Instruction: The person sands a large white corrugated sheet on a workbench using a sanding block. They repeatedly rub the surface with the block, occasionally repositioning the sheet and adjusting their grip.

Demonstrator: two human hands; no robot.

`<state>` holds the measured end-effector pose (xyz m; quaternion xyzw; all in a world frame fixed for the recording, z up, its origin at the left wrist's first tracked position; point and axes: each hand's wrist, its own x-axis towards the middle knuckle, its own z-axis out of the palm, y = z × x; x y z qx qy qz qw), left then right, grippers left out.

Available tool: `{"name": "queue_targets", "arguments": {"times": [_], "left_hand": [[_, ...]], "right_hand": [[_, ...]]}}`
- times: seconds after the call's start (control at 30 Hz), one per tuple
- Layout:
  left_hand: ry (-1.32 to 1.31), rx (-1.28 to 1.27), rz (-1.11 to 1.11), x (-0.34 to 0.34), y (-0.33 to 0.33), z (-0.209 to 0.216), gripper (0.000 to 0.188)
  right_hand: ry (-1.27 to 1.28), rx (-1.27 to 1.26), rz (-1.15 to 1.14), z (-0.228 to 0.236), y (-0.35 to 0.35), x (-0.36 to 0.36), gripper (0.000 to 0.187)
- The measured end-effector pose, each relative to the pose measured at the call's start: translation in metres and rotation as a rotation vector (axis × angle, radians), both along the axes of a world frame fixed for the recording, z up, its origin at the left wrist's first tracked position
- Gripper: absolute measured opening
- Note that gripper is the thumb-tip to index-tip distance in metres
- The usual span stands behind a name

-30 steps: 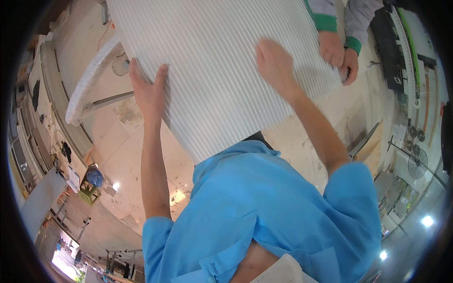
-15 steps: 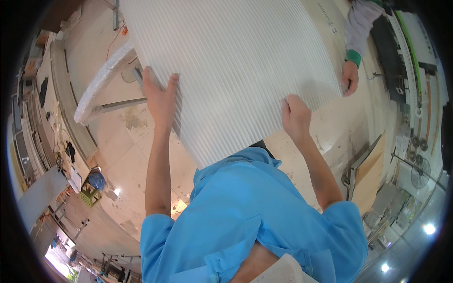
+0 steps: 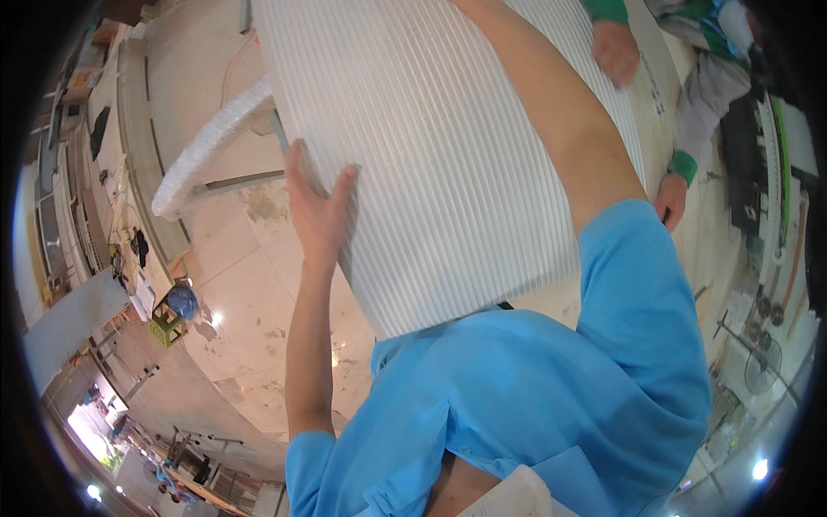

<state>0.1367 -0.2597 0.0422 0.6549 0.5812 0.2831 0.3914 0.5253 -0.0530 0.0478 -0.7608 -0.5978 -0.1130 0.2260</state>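
A large white ribbed panel (image 3: 448, 164) fills the upper middle of the head view. My left hand (image 3: 319, 207) presses against its left edge, fingers spread upward along the ribs. My right forearm (image 3: 560, 112) reaches up across the panel's face, and my right hand is cut off past the top edge. Another person in a grey top with green cuffs stands at the far side. One of their hands (image 3: 616, 50) lies on the panel's top right, the other hand (image 3: 670, 200) is by its right edge. My blue shirt (image 3: 534, 405) fills the lower part.
A long curved piece wrapped in white film (image 3: 211, 142) lies on the pale tiled floor (image 3: 250, 310) to the left. A green crate (image 3: 168, 326) with a blue bag stands farther left. Machines and fans (image 3: 762, 362) line the right side.
My right arm has stretched farther up across the panel, and its hand has left the picture. The panel now looks larger and nearer. My left hand stays on the left edge.
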Motion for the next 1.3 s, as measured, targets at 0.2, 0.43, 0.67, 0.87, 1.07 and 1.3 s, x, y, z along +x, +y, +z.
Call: {"name": "queue_targets", "arguments": {"times": [0.2, 0.43, 0.67, 0.87, 1.07, 1.3], "left_hand": [[0.003, -0.016, -0.013, -0.001, 0.001, -0.005, 0.098], [-0.002, 0.109, -0.064, 0.002, 0.004, -0.009, 0.099], [0.013, 0.071, -0.056, 0.002, 0.0, -0.006, 0.096], [0.012, 0.014, -0.032, 0.003, -0.001, -0.002, 0.094], [0.047, -0.034, -0.014, -0.002, 0.0, 0.0, 0.094], [0.018, -0.011, 0.007, -0.001, -0.002, 0.003, 0.094]], "right_hand": [[0.022, 0.045, 0.065, -0.014, -0.221, -0.038, 0.014], [0.178, -0.217, -0.155, 0.035, -0.531, -0.146, 0.007], [0.224, -0.146, -0.195, 0.033, -0.506, -0.129, 0.009], [0.067, -0.118, -0.089, 0.003, -0.322, -0.066, 0.004], [-0.025, -0.062, -0.02, -0.008, -0.025, 0.012, 0.024], [0.087, 0.011, -0.037, 0.003, 0.011, 0.008, 0.025]]}}
